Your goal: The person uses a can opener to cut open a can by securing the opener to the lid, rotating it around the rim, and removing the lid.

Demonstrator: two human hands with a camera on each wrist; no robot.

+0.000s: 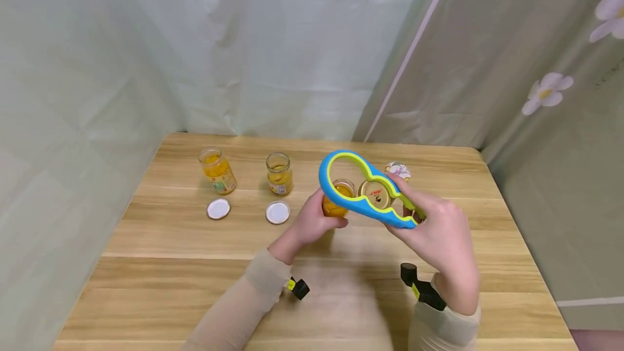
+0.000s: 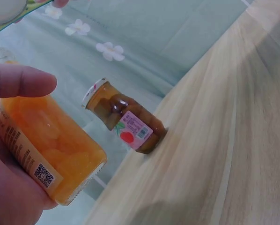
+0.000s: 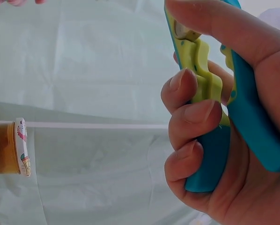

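My left hand (image 1: 314, 221) grips a glass jar of orange fruit (image 2: 51, 136) around its side, tilted and clear of the table in the left wrist view. No lid sits on its glass rim. My right hand (image 1: 441, 229) holds a blue and lime-green jar opener (image 3: 208, 159), fingers curled round its handles. Between the opener's scalloped inner edges sits a gold lid (image 1: 376, 194) with red and black print. In the head view the opener's rounded end overlaps the jar (image 1: 335, 209).
Two lidless jars, one at far left (image 1: 218, 172) and one beside it (image 1: 279, 174), stand on the wooden table (image 1: 195, 280). A white-lined lid (image 1: 218, 208) lies before the first, another lid (image 1: 278, 212) before the second. Back right stands a lidded jar of dark fruit (image 2: 126, 119).
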